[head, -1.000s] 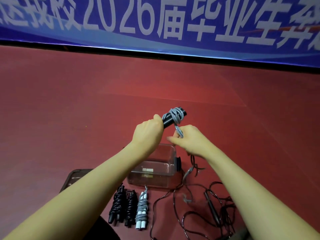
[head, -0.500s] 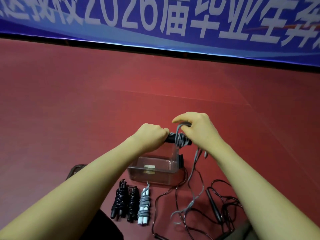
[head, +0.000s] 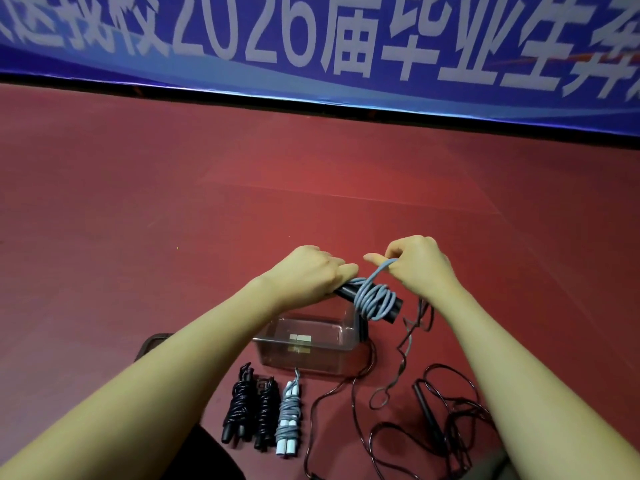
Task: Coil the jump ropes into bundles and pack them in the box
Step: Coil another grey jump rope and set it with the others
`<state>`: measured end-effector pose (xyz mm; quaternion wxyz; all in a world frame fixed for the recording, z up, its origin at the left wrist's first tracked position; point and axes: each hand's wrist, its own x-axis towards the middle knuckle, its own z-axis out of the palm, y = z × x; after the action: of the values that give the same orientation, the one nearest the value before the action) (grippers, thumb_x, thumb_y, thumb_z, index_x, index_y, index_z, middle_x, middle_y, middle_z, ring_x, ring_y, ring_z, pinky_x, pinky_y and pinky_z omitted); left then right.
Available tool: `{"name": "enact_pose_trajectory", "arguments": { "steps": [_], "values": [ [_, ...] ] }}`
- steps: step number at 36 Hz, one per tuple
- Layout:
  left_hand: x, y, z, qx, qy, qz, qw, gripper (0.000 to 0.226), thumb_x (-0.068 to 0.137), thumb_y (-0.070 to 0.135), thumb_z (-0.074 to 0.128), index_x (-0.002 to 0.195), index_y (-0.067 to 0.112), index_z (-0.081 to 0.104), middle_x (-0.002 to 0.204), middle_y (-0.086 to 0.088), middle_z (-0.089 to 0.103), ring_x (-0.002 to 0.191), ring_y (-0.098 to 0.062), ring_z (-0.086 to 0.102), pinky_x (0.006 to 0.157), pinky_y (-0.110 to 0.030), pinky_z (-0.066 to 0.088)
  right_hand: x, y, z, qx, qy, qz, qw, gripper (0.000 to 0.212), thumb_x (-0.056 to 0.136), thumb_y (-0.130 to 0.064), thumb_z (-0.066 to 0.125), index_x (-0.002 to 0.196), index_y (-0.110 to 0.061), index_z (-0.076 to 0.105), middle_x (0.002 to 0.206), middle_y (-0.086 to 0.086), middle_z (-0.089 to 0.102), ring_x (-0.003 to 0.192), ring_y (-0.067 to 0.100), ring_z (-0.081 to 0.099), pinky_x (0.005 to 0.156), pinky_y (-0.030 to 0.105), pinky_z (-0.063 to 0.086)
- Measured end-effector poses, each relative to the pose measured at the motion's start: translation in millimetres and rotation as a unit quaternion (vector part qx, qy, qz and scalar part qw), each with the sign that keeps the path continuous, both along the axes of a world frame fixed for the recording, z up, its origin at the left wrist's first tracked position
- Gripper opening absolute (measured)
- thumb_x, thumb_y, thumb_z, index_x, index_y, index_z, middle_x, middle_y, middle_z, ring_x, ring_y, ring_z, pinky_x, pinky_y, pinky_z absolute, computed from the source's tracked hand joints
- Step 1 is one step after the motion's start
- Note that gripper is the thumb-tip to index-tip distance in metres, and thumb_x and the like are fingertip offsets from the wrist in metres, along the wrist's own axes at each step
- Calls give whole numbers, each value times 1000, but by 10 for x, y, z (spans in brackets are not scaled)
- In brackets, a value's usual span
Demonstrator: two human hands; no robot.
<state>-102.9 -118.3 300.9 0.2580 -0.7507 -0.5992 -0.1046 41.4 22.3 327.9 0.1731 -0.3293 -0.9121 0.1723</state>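
The left hand grips the black handles above the clear box, fingers curled round them. The right hand pinches the grey rope, which is looped several times round the handles; its loose tail hangs to the red floor. Near the box lie three bundles and an uncoiled black rope.

We see the left hand covering the near end of the handles. Right hand hides where the grey cord ends. Banner text is blurred, cut off at top and both sides. Loose black rope runs off the bottom edge. Box label: too small to read.
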Motion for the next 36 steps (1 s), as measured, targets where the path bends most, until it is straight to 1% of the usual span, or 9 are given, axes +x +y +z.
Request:
{"name": "enact_pose_trajectory", "arguments": {
  "steps": [5,9,12,18,22,27,29,32,36],
  "values": [
    [74,-36,107,45,-33,-14,998,9,80,19,44,76,15,37,54,-1,49,42,-24,47,36,-24,34,6,41,-106,-67,57,73,993,39,76,-41,70,51,-16,53,49,0,37,58,16,32,56,32,39],
    [223,-28,227,55,-81,112,989,22,89,32,43,84,11,41,64,-4,57,50,-30,56,41,-28,25,-27,-5,-116,-100,51,104,988,6,77,-6,62,74,-3,65,69,13,66,63,18,55,65,45,52],
    [285,12,290,-46,-164,251,953,25,100,34,39,102,9,39,95,-10,61,84,-38,59,59,-34,31,-37,-131,-67,-108,51,124,985,20,84,-22,69,69,-14,58,60,-3,56,52,11,50,55,26,43],
    [266,94,212,-37,-247,360,899,15,100,18,39,91,11,29,97,-15,64,84,-38,60,60,-35,31,-79,-286,-46,-144,15,158,977,17,83,-17,68,70,-8,61,51,6,58,42,18,56,47,31,48],
    [165,95,71,-56,-239,421,873,4,99,12,42,98,8,42,103,-16,65,93,-39,62,63,-36,34,-67,-341,3,-168,7,169,971,19,80,-15,71,66,-8,60,51,7,54,45,20,54,51,33,48],
    [0,52,-107,-101,-188,457,863,14,94,4,41,107,4,47,108,-14,65,97,-37,63,66,-34,34,-47,-466,111,-217,71,206,952,18,80,-8,68,68,1,59,54,6,45,48,12,39,52,26,33],
    [-26,43,-127,-111,-170,451,869,13,94,4,41,106,5,47,106,-12,65,94,-36,64,65,-34,35,-36,-459,151,-192,88,206,955,11,81,-7,65,76,3,65,55,4,46,50,10,36,53,25,30],
    [-33,43,-156,-132,-120,434,883,15,96,6,39,108,6,47,106,-10,65,93,-35,63,63,-32,34,-28,-440,196,-97,77,191,974,13,79,-7,61,81,-12,73,57,0,53,53,15,41,56,27,35],
    [-2,52,-226,-169,-39,380,909,17,97,10,38,112,9,47,106,-8,66,94,-33,63,62,-30,32,-2,-493,246,108,31,150,982,26,84,-13,53,100,-25,71,92,-3,72,92,23,62,77,33,47]
  ]
}}
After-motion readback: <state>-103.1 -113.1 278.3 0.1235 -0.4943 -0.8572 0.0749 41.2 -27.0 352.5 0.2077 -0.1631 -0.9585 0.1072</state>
